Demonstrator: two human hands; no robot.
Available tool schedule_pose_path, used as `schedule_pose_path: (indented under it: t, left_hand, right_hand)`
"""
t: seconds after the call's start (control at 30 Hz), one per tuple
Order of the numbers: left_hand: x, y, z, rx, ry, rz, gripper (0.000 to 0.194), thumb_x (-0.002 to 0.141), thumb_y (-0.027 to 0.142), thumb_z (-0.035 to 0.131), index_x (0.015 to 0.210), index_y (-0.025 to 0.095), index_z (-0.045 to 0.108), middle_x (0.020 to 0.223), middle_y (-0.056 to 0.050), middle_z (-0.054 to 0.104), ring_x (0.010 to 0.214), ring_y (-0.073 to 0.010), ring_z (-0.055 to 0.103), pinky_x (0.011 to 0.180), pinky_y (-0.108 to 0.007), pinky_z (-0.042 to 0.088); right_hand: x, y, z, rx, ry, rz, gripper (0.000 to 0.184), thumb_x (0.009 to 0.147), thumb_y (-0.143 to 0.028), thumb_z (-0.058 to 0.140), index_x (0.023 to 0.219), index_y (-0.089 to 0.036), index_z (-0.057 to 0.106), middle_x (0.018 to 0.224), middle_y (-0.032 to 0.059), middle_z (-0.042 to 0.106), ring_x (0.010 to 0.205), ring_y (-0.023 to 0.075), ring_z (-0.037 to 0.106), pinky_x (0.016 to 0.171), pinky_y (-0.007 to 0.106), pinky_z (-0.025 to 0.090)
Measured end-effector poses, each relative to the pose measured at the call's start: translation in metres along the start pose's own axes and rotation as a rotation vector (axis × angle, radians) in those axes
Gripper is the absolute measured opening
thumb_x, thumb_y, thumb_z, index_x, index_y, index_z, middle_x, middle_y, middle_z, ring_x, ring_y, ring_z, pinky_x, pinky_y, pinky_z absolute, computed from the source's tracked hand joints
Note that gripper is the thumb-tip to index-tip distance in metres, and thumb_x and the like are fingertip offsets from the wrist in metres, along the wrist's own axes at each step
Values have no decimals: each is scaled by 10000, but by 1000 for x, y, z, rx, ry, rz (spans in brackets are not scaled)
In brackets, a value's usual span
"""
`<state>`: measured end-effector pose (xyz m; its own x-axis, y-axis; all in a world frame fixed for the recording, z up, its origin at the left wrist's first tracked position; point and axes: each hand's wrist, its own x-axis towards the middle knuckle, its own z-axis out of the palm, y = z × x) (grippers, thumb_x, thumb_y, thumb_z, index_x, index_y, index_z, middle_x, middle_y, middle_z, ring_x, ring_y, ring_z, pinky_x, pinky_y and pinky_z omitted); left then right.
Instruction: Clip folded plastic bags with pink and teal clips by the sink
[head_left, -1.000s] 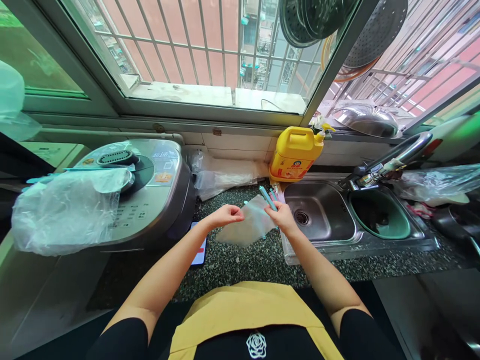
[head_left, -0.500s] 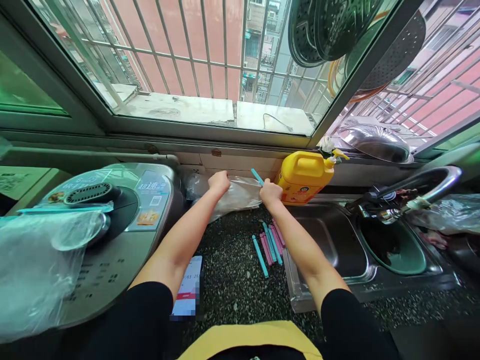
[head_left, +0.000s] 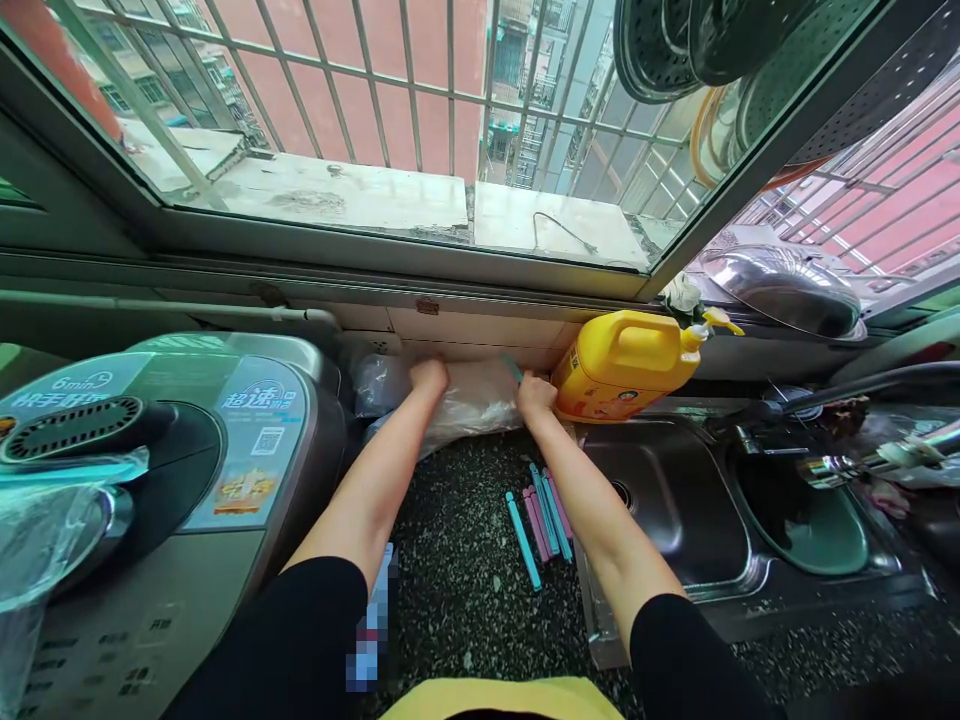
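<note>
A clear plastic bag (head_left: 480, 395) lies against the tiled wall at the back of the counter. My left hand (head_left: 430, 378) is closed in a fist on the bag's left part. At the bag's right end my right hand (head_left: 536, 393) is closed around a light-blue bag sealing clip (head_left: 512, 367), whose tip sticks out beyond the fingers. Between my forearms, several blue and pink sealing clips (head_left: 541, 515) lie on the dark speckled counter. One blue clip (head_left: 523, 540) rests a little apart from them on the left. My fingers are partly hidden behind the hands.
A yellow pump jug (head_left: 626, 365) stands just right of my right hand. Farther right are the steel sink (head_left: 664, 480), a faucet and a green basin (head_left: 814, 515). At left stands a large cooker (head_left: 259, 440) with a clipped bag on it. A phone (head_left: 371, 625) lies under my left arm.
Both hands have lowered slightly at the bag. The clip in my right hand has tipped down and shows less. The view has shifted a little.
</note>
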<state>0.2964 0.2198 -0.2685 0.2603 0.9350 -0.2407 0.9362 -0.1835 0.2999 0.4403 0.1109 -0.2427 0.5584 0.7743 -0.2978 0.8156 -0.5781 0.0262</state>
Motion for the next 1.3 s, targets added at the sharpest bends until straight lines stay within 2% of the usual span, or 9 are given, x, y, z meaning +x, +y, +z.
schedule_pose_path:
  t: [0.13,0.23,0.4,0.5,0.57,0.73,0.9,1.1,1.3]
  left_hand:
    - [-9,6,-6,-66,207,27,396,789,211,494,1168,100,510,1182,-216,526,1106,-324,481,857,-386,385]
    - [-31,18,-5,-316,321,97,313,779,218,498,1065,108,559,1099,-179,564,1061,-278,498,876,-358,370]
    - [-112,30,25,-1000,-25,101,228,792,329,448,764,136,566,604,-13,549,573,-132,518,564,-240,413]
    - [-172,21,49,-1248,-242,64,349,765,486,449,732,147,527,507,43,465,400,-76,392,420,-194,318]
    - [-207,8,61,-1376,-307,79,398,717,555,485,696,157,497,509,49,457,394,-64,370,406,-186,290]
    - [-267,-29,81,-1286,-188,170,376,694,518,548,592,173,440,483,58,412,442,-73,356,436,-194,276]
    - [-305,-52,92,-1204,-149,177,319,735,453,525,594,177,451,513,46,428,486,-91,388,470,-205,305]
    - [-338,-56,84,-1182,-87,226,274,773,420,486,638,183,462,564,28,458,546,-112,424,522,-222,346]
    - [-359,-47,69,-1116,-84,345,185,803,309,389,687,181,456,605,20,459,570,-115,410,546,-232,340]
  right_hand:
    - [-14,16,-6,83,171,51,286,905,-281,374,1087,-150,552,891,163,675,842,216,650,678,269,434]
    - [-47,33,-4,273,384,11,298,899,-350,378,988,-169,597,767,106,676,728,210,642,623,251,404]
    - [-132,56,29,672,571,-247,358,885,-416,363,850,-170,621,629,24,621,563,141,575,558,214,387]
    - [-185,64,55,817,562,-365,315,870,-412,405,825,-191,624,651,22,630,549,135,567,544,220,413]
    - [-217,68,71,850,513,-417,276,866,-390,425,831,-205,627,651,22,631,532,137,563,528,228,424]
    - [-275,77,100,841,446,-565,233,870,-355,423,894,-202,596,657,16,615,530,130,554,519,232,426]
    - [-303,84,113,894,602,-641,214,891,-314,382,1008,-176,496,630,-14,546,479,108,481,482,222,406]
    - [-316,85,112,850,683,-718,76,845,-200,482,893,-184,539,890,75,611,864,180,567,750,325,472]
    - [-322,93,119,803,627,-738,93,848,-192,489,905,-182,561,849,63,633,810,175,571,716,314,476]
